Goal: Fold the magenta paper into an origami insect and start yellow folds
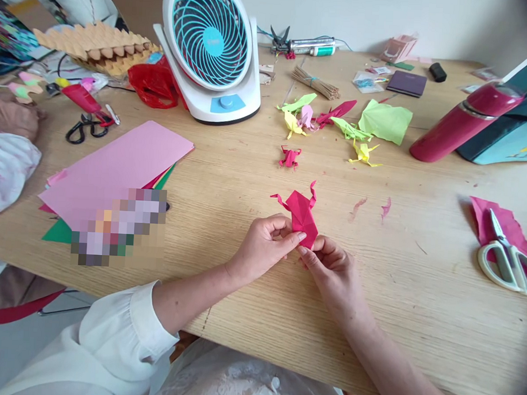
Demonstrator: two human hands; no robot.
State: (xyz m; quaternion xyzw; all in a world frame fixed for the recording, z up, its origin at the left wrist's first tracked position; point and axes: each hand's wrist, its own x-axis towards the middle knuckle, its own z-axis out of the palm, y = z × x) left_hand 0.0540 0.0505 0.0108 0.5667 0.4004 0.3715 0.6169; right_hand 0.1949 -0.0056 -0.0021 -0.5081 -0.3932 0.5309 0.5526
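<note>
A folded red paper figure [301, 210] with two thin bent limbs at its far end is held over the table, near the middle. My left hand [270, 239] pinches its near left part, thumb on top. The near right corner is between the thumb and fingers of my right hand [333, 269]. Both sets of fingertips almost meet at the figure's near end, and the fingers beneath the paper are partly hidden. Just beyond it lies a smaller red paper frog [289, 157], touched by neither hand.
A white fan [226, 104] stands at the back. Behind the frog are yellow [363, 152] and green paper figures. Stacked coloured paper [124, 161] lies left. Scissors [503, 263] on red paper and a red bottle [461, 128] are at right.
</note>
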